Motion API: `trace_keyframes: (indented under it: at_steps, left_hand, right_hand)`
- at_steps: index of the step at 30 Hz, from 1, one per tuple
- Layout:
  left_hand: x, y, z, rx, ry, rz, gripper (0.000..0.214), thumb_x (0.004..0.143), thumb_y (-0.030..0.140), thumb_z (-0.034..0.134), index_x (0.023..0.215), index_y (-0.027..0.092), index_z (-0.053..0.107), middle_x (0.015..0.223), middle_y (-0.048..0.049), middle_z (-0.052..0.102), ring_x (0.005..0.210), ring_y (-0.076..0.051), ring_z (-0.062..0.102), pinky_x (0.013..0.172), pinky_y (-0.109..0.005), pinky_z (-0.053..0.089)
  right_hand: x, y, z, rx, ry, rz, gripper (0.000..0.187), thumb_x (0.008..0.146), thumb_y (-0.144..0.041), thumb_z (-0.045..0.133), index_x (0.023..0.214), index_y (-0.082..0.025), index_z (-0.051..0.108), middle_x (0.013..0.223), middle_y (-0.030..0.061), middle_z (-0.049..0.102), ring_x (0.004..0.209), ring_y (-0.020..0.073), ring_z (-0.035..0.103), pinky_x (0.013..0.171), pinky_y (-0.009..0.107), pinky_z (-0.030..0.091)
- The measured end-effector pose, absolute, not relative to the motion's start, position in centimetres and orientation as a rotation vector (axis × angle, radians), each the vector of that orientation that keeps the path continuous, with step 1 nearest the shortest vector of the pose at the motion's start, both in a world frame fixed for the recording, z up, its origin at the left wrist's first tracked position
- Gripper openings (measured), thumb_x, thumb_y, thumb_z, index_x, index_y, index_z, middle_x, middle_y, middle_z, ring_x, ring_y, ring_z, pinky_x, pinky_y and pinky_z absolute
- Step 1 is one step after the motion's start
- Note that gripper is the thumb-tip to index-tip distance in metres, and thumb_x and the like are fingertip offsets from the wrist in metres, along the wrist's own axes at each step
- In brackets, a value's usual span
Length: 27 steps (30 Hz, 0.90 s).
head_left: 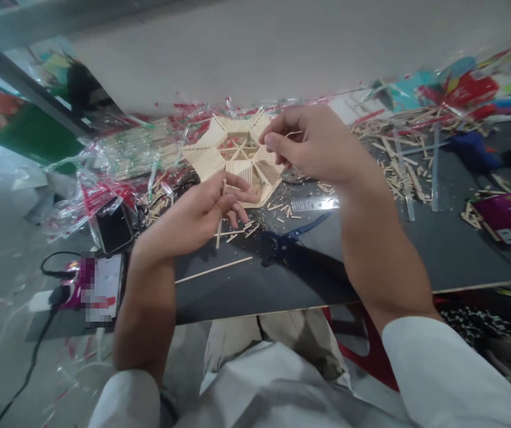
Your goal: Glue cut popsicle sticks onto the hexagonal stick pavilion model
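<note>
A flat polygon model of pale wooden sticks (233,156) lies on a dark board (451,249). My left hand (202,213) rests at the model's near edge, fingers closed on a thin wooden stick (220,226) that points down toward me. My right hand (309,142) hovers over the model's right side, thumb and fingers pinched on another thin stick (295,134). A long loose stick (214,270) lies on the board below my left hand.
Blue-handled scissors (289,239) and a clear ruler (314,204) lie right of my left hand. Stick offcuts litter the board, with a pile (398,154) at the right. Crumpled cellophane (117,166), a phone (113,229) and a glue gun (507,217) surround it.
</note>
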<state>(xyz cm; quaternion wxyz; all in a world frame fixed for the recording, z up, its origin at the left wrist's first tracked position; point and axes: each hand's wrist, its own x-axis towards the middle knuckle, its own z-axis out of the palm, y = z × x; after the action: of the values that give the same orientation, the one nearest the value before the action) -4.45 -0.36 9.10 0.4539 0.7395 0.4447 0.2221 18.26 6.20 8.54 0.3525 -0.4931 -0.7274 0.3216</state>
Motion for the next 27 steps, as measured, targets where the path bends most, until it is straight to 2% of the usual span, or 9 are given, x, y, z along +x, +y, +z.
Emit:
trace_keyframes:
  at_steps: [4, 6, 8, 10, 14, 18, 20, 24, 27]
  left_hand:
    - [-3.5, -1.4, 5.7, 1.646, 1.168, 0.582, 0.035, 0.105, 0.046, 0.047, 0.1, 0.016, 0.064, 0.095, -0.0102, 0.076, 0.057, -0.012, 0.066, 0.052, -0.025, 0.049]
    - [-3.0, -2.1, 3.9, 1.648, 1.201, 0.638, 0.041, 0.105, 0.052, 0.047, 0.096, 0.017, 0.067, 0.068, -0.0019, 0.067, 0.047, -0.011, 0.053, 0.048, -0.024, 0.04]
    - [-2.5, -2.7, 2.5, 1.682, 1.214, 0.806, 0.044, 0.106, 0.052, 0.046, 0.09, 0.018, 0.069, 0.056, 0.0026, 0.052, 0.051, -0.012, 0.048, 0.053, -0.025, 0.039]
    - [-2.1, -3.0, 1.5, 1.678, 1.221, 0.934, 0.043, 0.107, 0.048, 0.044, 0.089, 0.018, 0.069, 0.059, 0.0027, 0.047, 0.057, -0.013, 0.046, 0.057, -0.026, 0.039]
    - [-1.6, -2.9, 0.5, 1.619, 1.145, 0.982, 0.031, 0.106, 0.04, 0.047, 0.096, 0.02, 0.069, 0.07, 0.001, 0.051, 0.061, -0.014, 0.045, 0.06, -0.028, 0.038]
    - [-0.9, -2.8, -0.4, 1.393, 1.069, 0.954, 0.031, 0.106, 0.048, 0.048, 0.094, 0.024, 0.064, 0.065, 0.0031, 0.043, 0.056, -0.013, 0.038, 0.055, -0.028, 0.035]
    - [-0.4, -2.9, -0.9, 1.251, 1.012, 0.948, 0.032, 0.106, 0.05, 0.049, 0.093, 0.023, 0.061, 0.062, 0.005, 0.039, 0.052, -0.012, 0.033, 0.051, -0.026, 0.031]
    - [0.3, -3.2, -1.1, 1.028, 0.868, 0.931, 0.032, 0.107, 0.047, 0.047, 0.091, 0.021, 0.055, 0.06, 0.0095, 0.026, 0.046, -0.007, 0.019, 0.044, -0.02, 0.017]
    - [0.3, -3.3, -0.9, 0.986, 0.862, 0.906, 0.029, 0.109, 0.04, 0.044, 0.091, 0.019, 0.055, 0.061, 0.0101, 0.025, 0.045, -0.005, 0.017, 0.043, -0.018, 0.014]
  right_hand:
    - [18.2, 4.5, 9.8, -1.259, -2.076, 0.802, 0.014, 0.094, -0.039, 0.068, 0.09, -0.026, 0.072, 0.079, 0.0067, 0.073, 0.08, 0.0229, 0.067, 0.072, 0.036, 0.052]
    - [17.7, 4.0, 9.9, -1.219, -2.226, 0.809, 0.013, 0.093, -0.038, 0.068, 0.089, -0.026, 0.073, 0.078, 0.004, 0.072, 0.079, 0.0213, 0.066, 0.073, 0.036, 0.052]
    - [17.2, 3.7, 9.7, -1.171, -2.347, 0.843, 0.011, 0.091, -0.036, 0.07, 0.087, -0.027, 0.074, 0.077, 0.0015, 0.072, 0.076, 0.0194, 0.065, 0.072, 0.034, 0.051]
    - [16.8, 3.7, 9.3, -1.141, -2.401, 0.892, 0.01, 0.088, -0.035, 0.073, 0.084, -0.026, 0.074, 0.075, 0.0004, 0.071, 0.072, 0.018, 0.064, 0.069, 0.033, 0.05]
    - [16.7, 4.0, 8.6, -1.112, -2.412, 0.967, 0.009, 0.086, -0.035, 0.076, 0.084, -0.026, 0.075, 0.075, 0.0002, 0.072, 0.069, 0.0175, 0.064, 0.066, 0.032, 0.049]
    - [17.0, 4.5, 8.3, -1.115, -2.433, 0.966, 0.001, 0.086, -0.027, 0.074, 0.085, -0.026, 0.075, 0.08, 0.0008, 0.074, 0.072, 0.0183, 0.065, 0.068, 0.034, 0.048]
    - [17.0, 4.7, 8.1, -1.124, -2.418, 0.953, 0.005, 0.085, -0.021, 0.071, 0.086, -0.025, 0.074, 0.081, 0.0011, 0.074, 0.073, 0.0183, 0.064, 0.067, 0.034, 0.047]
    - [17.0, 4.9, 7.9, -1.12, -2.364, 0.978, 0.004, 0.085, -0.021, 0.071, 0.083, -0.024, 0.07, 0.078, 0.0012, 0.072, 0.072, 0.0187, 0.063, 0.067, 0.034, 0.046]
    - [17.3, 5.0, 7.9, -1.088, -2.288, 0.914, 0.005, 0.087, -0.027, 0.071, 0.084, -0.024, 0.069, 0.077, 0.0028, 0.069, 0.07, 0.0196, 0.061, 0.066, 0.035, 0.045]
